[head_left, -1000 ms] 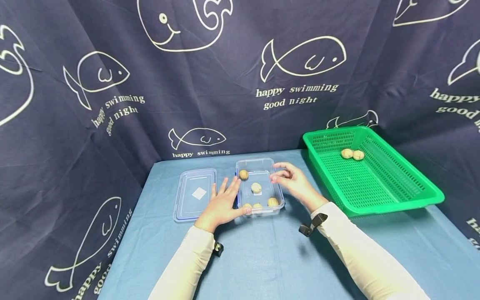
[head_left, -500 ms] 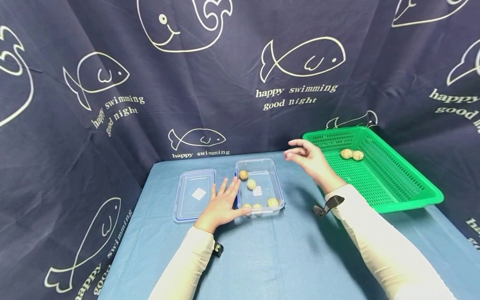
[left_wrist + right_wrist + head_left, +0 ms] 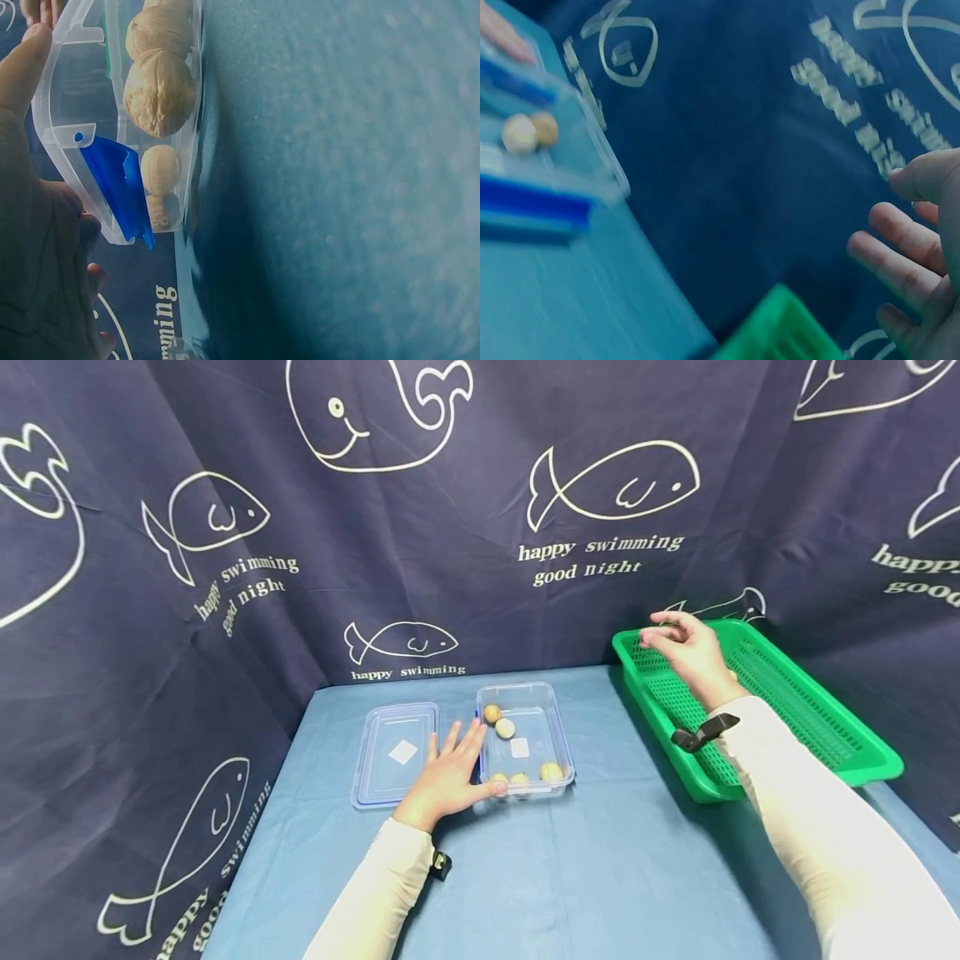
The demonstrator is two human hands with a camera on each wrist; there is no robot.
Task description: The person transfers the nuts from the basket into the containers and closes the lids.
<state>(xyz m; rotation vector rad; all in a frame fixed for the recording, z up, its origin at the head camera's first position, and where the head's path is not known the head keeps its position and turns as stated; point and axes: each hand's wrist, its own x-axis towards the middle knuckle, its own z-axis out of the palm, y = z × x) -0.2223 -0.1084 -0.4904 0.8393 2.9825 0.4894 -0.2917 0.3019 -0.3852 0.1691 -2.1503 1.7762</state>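
Note:
A clear plastic food container (image 3: 537, 742) with blue side clips holds several walnuts (image 3: 551, 772), some along its near wall and two at its far left. My left hand (image 3: 444, 783) rests against the container's left side with fingers spread; in the left wrist view its thumb lies on the rim, close to a blue clip (image 3: 120, 191). Over the left far part of the green basket (image 3: 806, 731) hovers my right hand (image 3: 692, 658), fingers loosely bent and nothing in them. It mostly hides the walnuts in the basket; a bit of one walnut (image 3: 732, 676) shows beside it.
The container's clear lid (image 3: 396, 756), with a white label, lies flat to the left of the container. A dark blue curtain (image 3: 450, 552) with fish drawings rises behind the blue-covered table (image 3: 525, 877).
My right hand has moved right from the container to over the basket. The walnut it left rolled up and left beside the far-left one. The left hand stays at the container.

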